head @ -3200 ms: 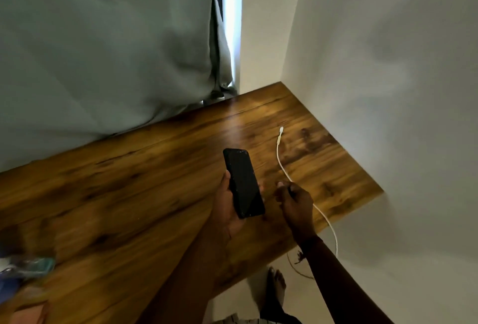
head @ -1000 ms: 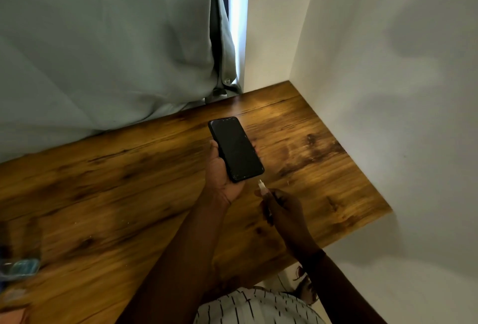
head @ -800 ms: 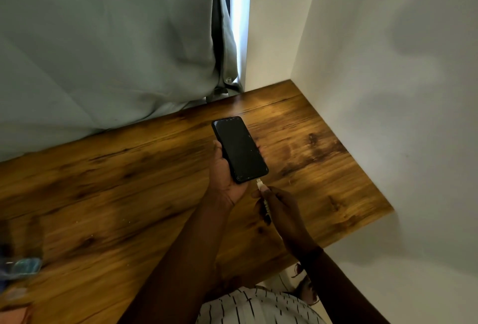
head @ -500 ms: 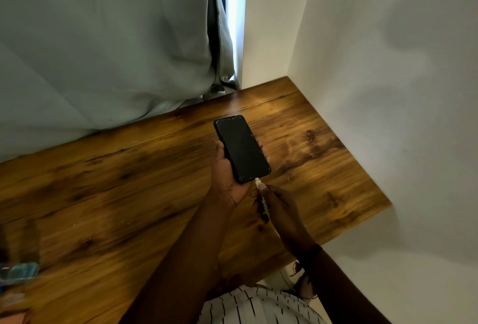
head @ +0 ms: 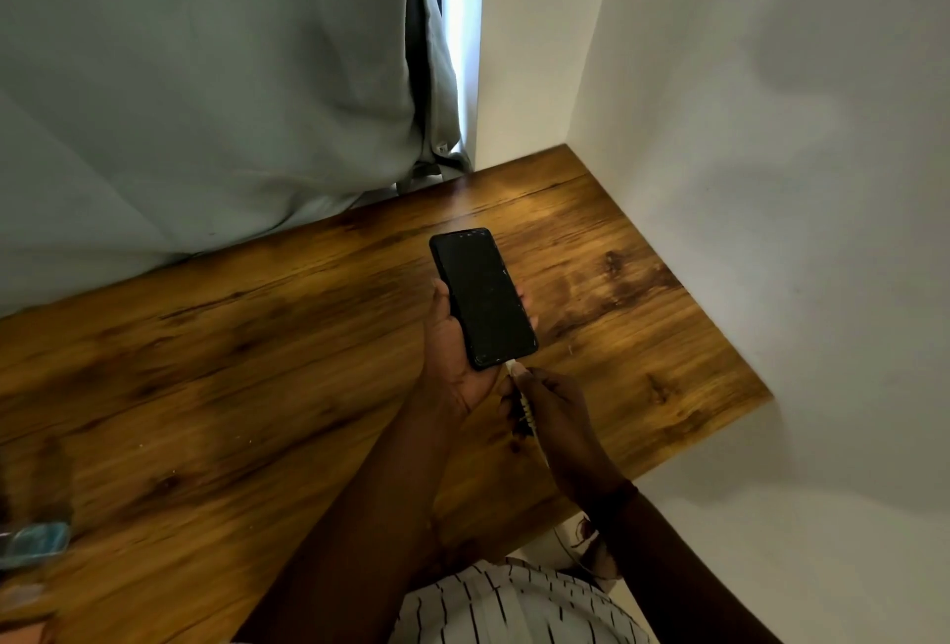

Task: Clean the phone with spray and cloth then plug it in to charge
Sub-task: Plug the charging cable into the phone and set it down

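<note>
Two hands were in view above one wooden bench (head: 257, 360). The left hand (head: 452, 350) gripped one black phone (head: 483, 299) from beneath, thumb on its left edge and fingertips (head: 529, 319) curled over its right edge. The phone was held clear of the bench, screen up and dark, its top end pointing away from the person.

The right hand (head: 552, 407), just below and right of the left, pinched one white charging cable (head: 528, 417) at its plug (head: 511, 365). The plug tip met the phone's bottom edge; whether it was fully seated could not be told. The cable ran back through the right hand's curled fingers.

One blurred teal object (head: 36, 540) lay far left of both hands. One grey curtain (head: 205, 77) hung beyond the hands, and a white wall (head: 771, 129) stood to the right of the right hand.
</note>
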